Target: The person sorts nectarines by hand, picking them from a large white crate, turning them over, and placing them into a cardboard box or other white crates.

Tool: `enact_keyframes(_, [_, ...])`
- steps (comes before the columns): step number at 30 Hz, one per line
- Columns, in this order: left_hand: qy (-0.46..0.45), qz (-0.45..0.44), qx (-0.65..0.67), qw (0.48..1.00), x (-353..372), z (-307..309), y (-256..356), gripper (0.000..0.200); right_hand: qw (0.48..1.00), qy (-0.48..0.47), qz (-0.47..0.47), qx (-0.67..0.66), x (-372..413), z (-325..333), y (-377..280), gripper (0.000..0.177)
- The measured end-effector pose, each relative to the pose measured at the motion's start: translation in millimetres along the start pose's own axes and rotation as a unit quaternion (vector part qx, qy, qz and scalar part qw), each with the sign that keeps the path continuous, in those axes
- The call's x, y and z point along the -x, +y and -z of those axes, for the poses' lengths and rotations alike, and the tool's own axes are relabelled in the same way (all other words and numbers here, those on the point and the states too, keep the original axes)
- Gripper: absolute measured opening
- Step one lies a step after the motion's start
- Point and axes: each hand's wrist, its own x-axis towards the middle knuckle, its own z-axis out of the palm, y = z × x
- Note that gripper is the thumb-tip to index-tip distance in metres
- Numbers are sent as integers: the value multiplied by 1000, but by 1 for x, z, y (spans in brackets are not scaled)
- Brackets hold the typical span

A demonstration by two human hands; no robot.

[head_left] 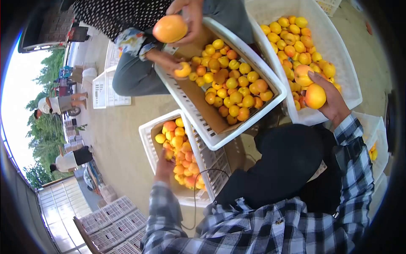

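My right hand (332, 101) grips two yellow-orange apricots at the right: one apricot (315, 96) lies near the palm and another apricot (303, 75) at the fingertips. Beneath them is a large white tub (344, 51) of loose apricots. My left hand (164, 169) reaches into a cardboard-lined white crate (146, 131) at the lower left, its fingers around an apricot (168, 154) at the edge of the pile. That grasp is partly hidden by the hand itself. Between my hands stands a taller cardboard-lined white crate (270, 99), part filled with apricots (234, 84).
Opposite me a seated person holds an apricot (170, 28) in one hand and a smaller apricot (182, 70) in the other. A thin dark cord (195, 203) loops by my left sleeve. Stacked crates (112, 224) stand lower left; other people are farther off.
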Motion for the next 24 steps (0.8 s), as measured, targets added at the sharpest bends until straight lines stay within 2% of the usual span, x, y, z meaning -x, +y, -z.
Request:
enact_keyframes(1, [37, 40, 17, 998, -13, 17, -12, 28, 1000, 1, 4, -8, 2, -7, -2, 41])
enact_keyframes(2, [36, 45, 19, 998, -1, 18, -22, 28, 1000, 5, 9, -17, 2, -10, -4, 41])
enact_keyframes(3, [47, -84, -243, 965, 20, 12, -32, 30, 999, -28, 3, -14, -4, -5, -5, 40])
enact_keyframes(4, [51, -209, -482, 849, 39, 3, -41, 32, 1000, -25, 5, -7, -1, -7, -7, 40])
enact_keyframes(5, [51, -320, -679, 659, 50, -5, -44, 34, 999, -24, 17, -11, 1, -14, -8, 40])
enact_keyframes(6, [47, -322, -676, 661, 50, -11, -42, 34, 999, -23, 30, -16, 1, -20, -10, 39])
enact_keyframes(7, [41, -323, -402, 856, 47, -18, -39, 37, 998, -46, 29, 10, 1, -21, -12, 39])
enact_keyframes(8, [24, -280, -82, 956, 44, -30, -42, 39, 997, -55, 50, 35, 3, -23, -13, 41])
enact_keyframes(10, [-113, -285, -99, 947, 101, -105, -37, 40, 992, -68, 44, 101, 6, -29, -18, 44])
enact_keyframes(12, [-340, -182, -113, 916, 131, -174, -48, 46, 984, -69, 100, 128, 2, -40, -14, 45])
enact_keyframes(14, [-462, -69, -85, 880, 178, -265, -77, 62, 971, -90, 155, 156, -2, -43, -12, 46])
enact_keyframes(15, [-507, 21, -59, 860, 188, -301, -95, 68, 968, -81, 179, 157, -1, -41, -10, 47])
enact_keyframes(16, [-546, 115, -32, 829, 193, -333, -108, 74, 928, -62, 276, 242, -10, -39, -5, 48])
enact_keyframes(17, [-572, 138, -18, 808, 194, -361, -120, 77, 868, -33, 355, 346, -5, -41, -9, 50])
enact_keyframes(18, [-597, 162, -4, 786, 197, -383, -135, 80, 856, -56, 369, 359, -7, -34, -5, 51])
enact_keyframes(19, [-534, 128, -31, 835, 207, -396, -141, 78, 766, -74, 393, 504, -5, -24, -10, 57])
enact_keyframes(20, [-534, 135, -10, 835, 199, -406, -152, 74, 760, -61, 415, 496, -3, -17, -4, 60])
enact_keyframes(22, [-469, 229, 63, 851, 179, -412, -153, 68, 765, -70, 406, 496, -4, -8, -3, 61])
enact_keyframes(23, [-497, 221, 55, 837, 157, -407, -157, 66, 756, -52, 416, 502, 0, 2, -10, 60])
enact_keyframes(24, [-524, 211, 49, 824, 136, -399, -156, 65, 789, -29, 348, 506, 6, 14, -24, 58])
